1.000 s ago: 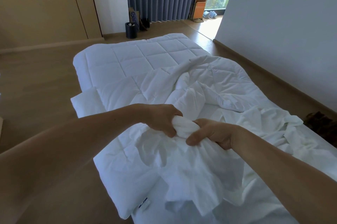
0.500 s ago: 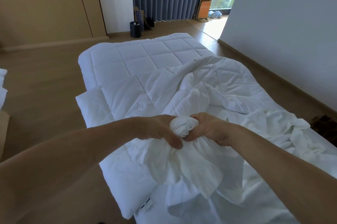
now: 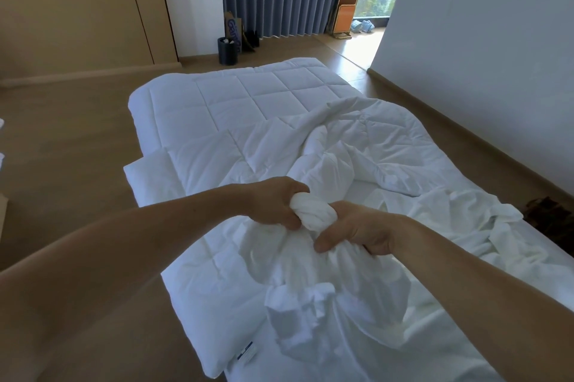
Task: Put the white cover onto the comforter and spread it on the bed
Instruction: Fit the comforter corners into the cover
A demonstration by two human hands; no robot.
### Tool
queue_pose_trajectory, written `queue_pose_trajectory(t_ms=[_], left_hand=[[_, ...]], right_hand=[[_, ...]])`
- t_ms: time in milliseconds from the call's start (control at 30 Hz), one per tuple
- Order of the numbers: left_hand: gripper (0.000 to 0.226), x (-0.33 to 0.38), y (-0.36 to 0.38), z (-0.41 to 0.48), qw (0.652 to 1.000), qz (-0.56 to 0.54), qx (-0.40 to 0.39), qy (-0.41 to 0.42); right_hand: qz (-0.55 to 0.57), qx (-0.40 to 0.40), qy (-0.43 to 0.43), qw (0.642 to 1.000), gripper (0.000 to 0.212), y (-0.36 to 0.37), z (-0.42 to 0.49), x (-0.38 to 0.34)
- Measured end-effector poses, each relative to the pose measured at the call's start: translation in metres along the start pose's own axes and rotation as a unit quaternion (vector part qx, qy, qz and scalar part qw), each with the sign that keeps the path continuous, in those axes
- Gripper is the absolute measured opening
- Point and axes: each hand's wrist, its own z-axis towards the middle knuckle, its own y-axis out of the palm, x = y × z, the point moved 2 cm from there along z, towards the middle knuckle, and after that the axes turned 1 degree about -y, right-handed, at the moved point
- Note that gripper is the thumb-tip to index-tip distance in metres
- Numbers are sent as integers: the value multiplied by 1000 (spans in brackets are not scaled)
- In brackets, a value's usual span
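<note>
Both hands — left [image 3: 278,203], right [image 3: 357,234] — grip bunched cover [image 3: 310,210] over the comforter [image 3: 248,102]. Best to keep gathering evenly (seeking the opening).

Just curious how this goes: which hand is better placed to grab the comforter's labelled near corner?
Probably the left hand: the labelled corner lies on its side of the bed. The right hand would have to cross over. Both hands grip the bunched white cover.
</note>
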Motion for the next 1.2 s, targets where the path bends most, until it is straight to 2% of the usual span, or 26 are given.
queue_pose_trajectory(t_ms=[67, 167, 367, 400, 467, 533, 600, 633, 800, 1000, 1100, 1200], left_hand=[[29, -2, -1, -1, 1000, -18, -3, 3], [35, -1, 2, -8, 991, -129, -32, -8], [51, -1, 11, -17, 932, -330, -148, -32], [48, -1, 11, -18, 929, -330, -158, -48], [37, 0, 9, -17, 958, -245, -138, -55], [31, 3, 6, -15, 991, -97, -86, -24], [30, 7, 5, -13, 1000, 2, -12, 13], [30, 8, 6, -13, 999, 17, 22, 27], [36, 2, 11, -13, 992, 16, 118, 48], [39, -1, 11, -11, 989, 19, 135, 57], [42, -2, 13, -9, 991, 24, 118, 55], [40, 1, 14, -11, 996, -6, 75, 37]], right_hand=[[35, -6, -12, 999, 38, 0, -2, 1], [37, -7, -34, 999, 40, -4, -4, 1], [-50, 54, -60, 995, 34, -9, -5, -14], [-59, 49, -51, 996, 35, -8, -5, -14], [-58, 14, -11, 998, 45, -5, -5, -9], [-20, -27, 14, 999, 52, -3, -5, -3], [30, -68, 8, 997, 51, -3, -6, 1], [53, -82, -2, 995, 51, -2, -6, 3], [149, -92, -54, 983, 57, 6, -4, 9], [187, -108, -61, 974, 65, 4, -8, 17], [146, -99, -40, 984, 62, 1, -12, 15], [0, -47, -28, 999, 55, -4, -18, 4]])
